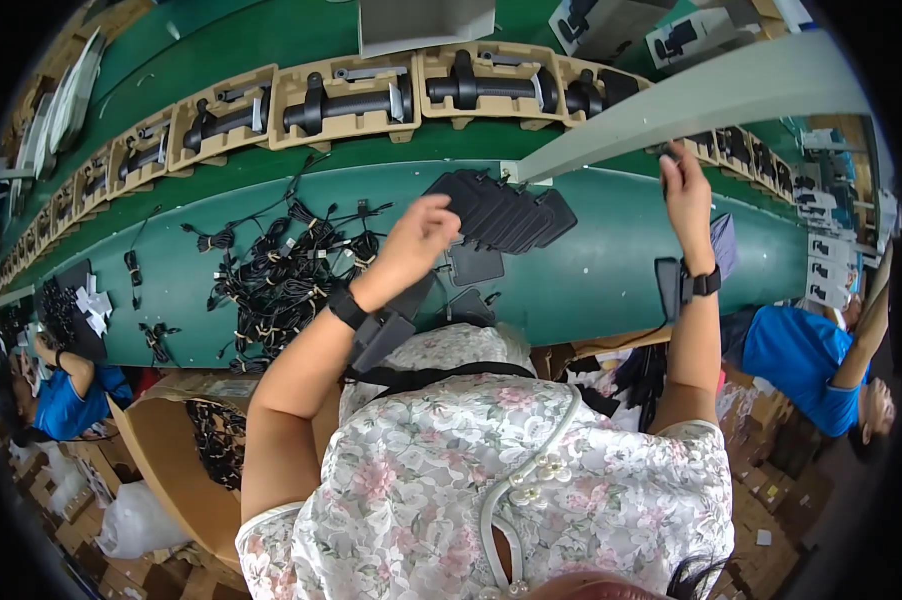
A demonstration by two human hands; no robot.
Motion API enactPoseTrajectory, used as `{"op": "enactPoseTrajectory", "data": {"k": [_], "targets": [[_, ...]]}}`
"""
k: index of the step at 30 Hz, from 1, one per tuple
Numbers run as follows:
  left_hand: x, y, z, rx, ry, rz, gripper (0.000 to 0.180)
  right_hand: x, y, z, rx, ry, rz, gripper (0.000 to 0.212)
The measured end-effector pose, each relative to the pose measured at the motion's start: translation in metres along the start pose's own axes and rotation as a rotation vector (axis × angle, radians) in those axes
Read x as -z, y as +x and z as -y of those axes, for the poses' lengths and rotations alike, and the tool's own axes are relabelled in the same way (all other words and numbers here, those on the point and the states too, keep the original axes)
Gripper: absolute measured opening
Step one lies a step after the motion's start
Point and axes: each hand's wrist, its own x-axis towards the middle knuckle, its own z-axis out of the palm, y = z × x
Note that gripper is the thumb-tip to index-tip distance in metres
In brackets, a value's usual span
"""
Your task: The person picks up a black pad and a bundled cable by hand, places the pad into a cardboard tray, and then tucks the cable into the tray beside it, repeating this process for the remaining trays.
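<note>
My left hand (418, 240) is at the left edge of a row of overlapping flat black rectangular pieces (503, 212), its fingers loosely bent and apart, with nothing visible in them. More flat black pieces (474, 264) lie just below that row. Farther right, my right hand (687, 190) is raised near the far edge of the table, close to the line of trays. Its fingers are closed on a small black part, mostly hidden by the fingers. Both wrists wear black bands with a dark device attached.
A pile of bundled black cables (281, 275) covers the table's left part. Beyond it runs a line of cardboard pulp trays (346, 100) holding black devices. A pale metal post (691, 100) slants across the right. Co-workers in blue (806, 362) sit at both sides. A cardboard box (171, 440) stands below left.
</note>
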Motion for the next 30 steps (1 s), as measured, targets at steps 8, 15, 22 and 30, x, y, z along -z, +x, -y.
{"op": "enactPoseTrajectory", "data": {"k": [8,15,22,30], "targets": [[0.075,0.158,-0.056,-0.739,1.185,-0.812,0.042,-0.105,0.14,-0.065,0.44,-0.098,-0.199,0.021],[0.118,0.211,-0.089,-0.237,1.273,-0.584,0.031,-0.109,0.151,-0.04,0.138,-0.358,0.045,0.025],[0.16,0.253,-0.114,-0.713,1.07,-0.833,0.022,-0.131,0.176,-0.043,0.104,-0.234,0.11,0.026],[0.109,0.169,-0.13,-0.955,0.501,-0.806,0.028,-0.161,0.169,-0.07,-0.09,-0.359,0.039,0.032]]}}
